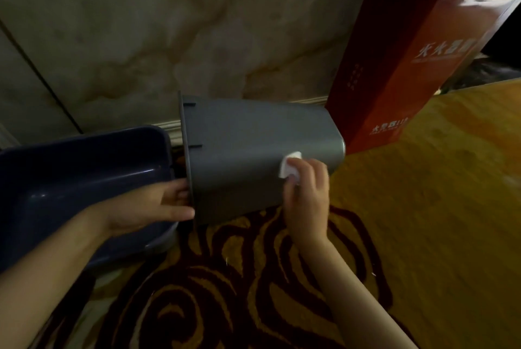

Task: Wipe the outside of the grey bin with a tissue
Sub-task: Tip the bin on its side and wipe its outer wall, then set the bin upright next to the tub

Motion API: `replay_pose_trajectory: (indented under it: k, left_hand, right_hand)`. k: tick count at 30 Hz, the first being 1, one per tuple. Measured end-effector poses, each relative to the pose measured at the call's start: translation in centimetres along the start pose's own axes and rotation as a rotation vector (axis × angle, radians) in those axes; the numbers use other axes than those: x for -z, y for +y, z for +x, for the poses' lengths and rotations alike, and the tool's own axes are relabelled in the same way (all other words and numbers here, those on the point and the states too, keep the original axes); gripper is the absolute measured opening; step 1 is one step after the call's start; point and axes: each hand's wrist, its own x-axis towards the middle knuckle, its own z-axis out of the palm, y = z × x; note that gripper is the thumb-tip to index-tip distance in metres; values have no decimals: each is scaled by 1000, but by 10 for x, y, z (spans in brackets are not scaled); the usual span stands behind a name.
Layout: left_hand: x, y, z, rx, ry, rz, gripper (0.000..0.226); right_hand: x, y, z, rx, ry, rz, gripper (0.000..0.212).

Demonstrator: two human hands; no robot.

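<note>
The grey bin (248,151) is tipped on its side above the carpet, its open rim facing left and its base to the right. My left hand (158,205) grips the rim at the lower left, fingers curled inside the opening. My right hand (307,193) presses a small folded white tissue (289,167) against the bin's outer side wall, near the base end. Part of the tissue is hidden under my fingers.
A dark blue plastic tub (70,179) lies at the left, touching the bin's rim. A tall red carton (400,61) stands at the right against the marbled wall (169,24). Patterned yellow and maroon carpet (423,207) covers the floor.
</note>
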Motion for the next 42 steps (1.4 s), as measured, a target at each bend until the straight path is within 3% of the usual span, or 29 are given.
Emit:
replay_pose_trajectory:
  k: [2,4,8,11,14,18,24,27,32,35,40,42]
  left_hand:
    - [0,-7,-2,35,49,179,51]
    - [-6,-11,5,-33,205,345,48]
    - [-15,-11,29,-241,512,505,43]
    - [-7,-2,42,-289,533,512,46]
    - [0,10,53,-319,535,534,45]
    - [0,41,65,-399,571,604,39]
    - [-18,95,87,-458,777,786,30]
    - [-34,113,97,-433,781,769,31]
    - [-46,140,112,-297,977,784,25]
    - [-55,159,116,-287,969,884,24]
    - [-102,193,129,-459,831,1164,13]
    - [-124,198,133,-501,786,1294,19]
  right_hand:
    - [-9,-8,3,131,-39,-20,23]
    - [-15,-6,12,145,-58,-34,24]
    - [-19,27,40,-217,-13,-3,28]
    - [-14,59,50,-524,-42,-8,29]
    - [-10,81,33,-681,-152,-10,25]
    - [-12,86,-5,-734,-246,83,19]
    - [-18,60,-32,-724,-283,292,9]
    - [-14,52,-22,-730,-249,361,11]
    - [-3,43,-7,-733,-156,469,12]
    - [1,40,-7,-725,-144,506,18]
    - [0,44,-9,-775,-183,555,15]
    - [-2,44,-12,-799,-225,565,15]
